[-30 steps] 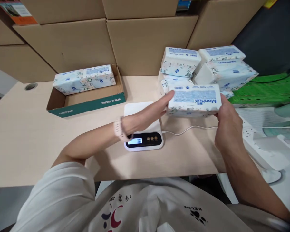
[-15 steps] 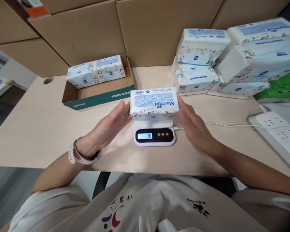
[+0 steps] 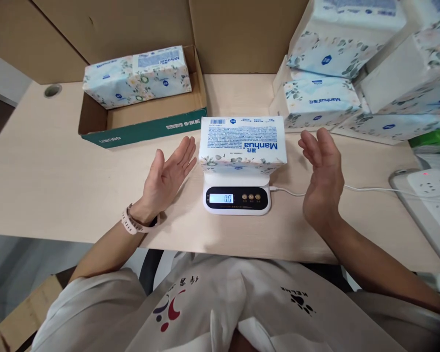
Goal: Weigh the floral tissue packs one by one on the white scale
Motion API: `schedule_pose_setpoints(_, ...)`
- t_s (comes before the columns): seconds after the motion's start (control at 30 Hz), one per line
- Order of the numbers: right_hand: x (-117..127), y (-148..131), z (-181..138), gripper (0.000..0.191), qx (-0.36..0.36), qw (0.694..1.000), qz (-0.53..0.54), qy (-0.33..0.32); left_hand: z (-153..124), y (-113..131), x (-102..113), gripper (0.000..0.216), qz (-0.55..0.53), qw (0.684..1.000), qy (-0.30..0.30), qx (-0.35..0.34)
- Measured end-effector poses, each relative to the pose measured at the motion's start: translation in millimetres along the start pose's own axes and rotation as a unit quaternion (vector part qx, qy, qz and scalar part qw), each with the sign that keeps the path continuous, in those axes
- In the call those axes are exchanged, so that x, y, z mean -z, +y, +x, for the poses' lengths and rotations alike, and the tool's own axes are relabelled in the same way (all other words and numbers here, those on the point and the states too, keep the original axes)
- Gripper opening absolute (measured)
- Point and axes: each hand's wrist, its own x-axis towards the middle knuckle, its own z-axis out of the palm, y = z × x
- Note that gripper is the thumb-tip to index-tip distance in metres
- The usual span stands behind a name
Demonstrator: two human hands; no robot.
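Observation:
A white and blue tissue pack (image 3: pixel 242 142) with a floral edge rests on the white digital scale (image 3: pixel 237 200), whose lit display reads 0.0. To its left, my left hand (image 3: pixel 170 171) is open, palm toward the pack and fingers stretched, with a small gap between. On the other side my right hand (image 3: pixel 320 176) is also open, apart from the pack, its fingers slightly bent. Neither hand holds anything. Most of the scale's platform is hidden under the pack.
Two tissue packs (image 3: pixel 137 76) lie in a green open carton (image 3: pixel 143 131) at the back left. More packs (image 3: pixel 320 100) are stacked at the back right. A white cable (image 3: pixel 289 191) runs from the scale toward a power strip (image 3: pixel 434 193). Cardboard boxes (image 3: pixel 242 39) stand behind.
Both hands have come away from the sides of the tissue pack, the right one farther out. The pack stays on the scale. My view has tilted down and closer.

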Motion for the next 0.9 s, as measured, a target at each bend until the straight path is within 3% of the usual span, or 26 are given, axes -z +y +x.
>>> schedule_pose_setpoints(0.3, -1.1, -1.5, -0.9, 0.056, 0.003, 1.0, 0.008, -0.01, 2.5, -8.1, 0.7, 0.079, -0.013, 1.0, -0.008, 0.016)
schedule_pose_setpoints(0.7, 0.0, 0.2, 0.6, 0.054, 0.023, 0.999, 0.022, -0.007, 1.5, -0.4, -2.8, 0.078, -0.04, 0.999, 0.002, 0.027)
schedule_pose_setpoints(0.9, 0.9, 5.3, 2.4, 0.052, 0.053, 0.998, 0.021, -0.01, -0.1, -2.3, -3.8, 0.073, -0.108, 0.994, 0.007, 0.02)
